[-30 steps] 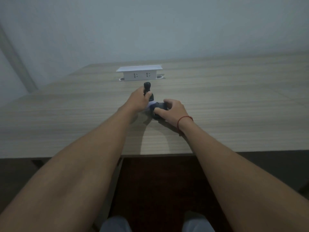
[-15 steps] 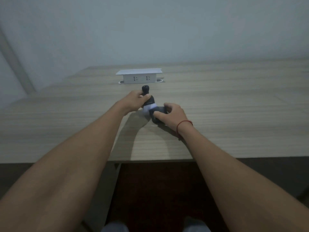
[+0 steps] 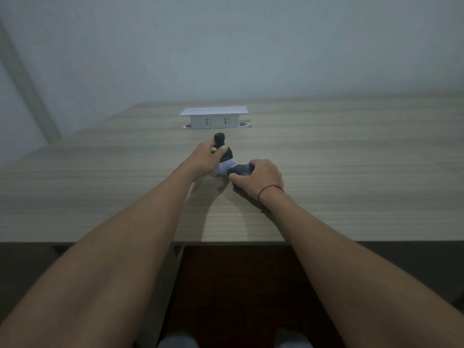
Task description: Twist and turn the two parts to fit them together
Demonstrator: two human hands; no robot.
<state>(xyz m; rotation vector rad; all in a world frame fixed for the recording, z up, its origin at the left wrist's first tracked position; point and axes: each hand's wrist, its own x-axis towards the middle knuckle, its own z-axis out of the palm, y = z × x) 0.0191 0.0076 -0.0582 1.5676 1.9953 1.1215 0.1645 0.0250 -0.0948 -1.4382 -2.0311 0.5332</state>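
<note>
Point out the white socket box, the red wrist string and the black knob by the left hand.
white socket box [image 3: 214, 120]: head view, on its front face.
red wrist string [image 3: 270, 189]: head view, on the strand across the right wrist.
black knob [image 3: 219, 137]: head view, on its rounded top.

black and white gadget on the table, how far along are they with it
Done: nothing visibly finished. In hand: the left hand grips the black upright stem while the right hand holds the dark base; a pale middle part joins them on the table. Left: the pieces remain together, so any separating or adjusting isn't complete.
</note>
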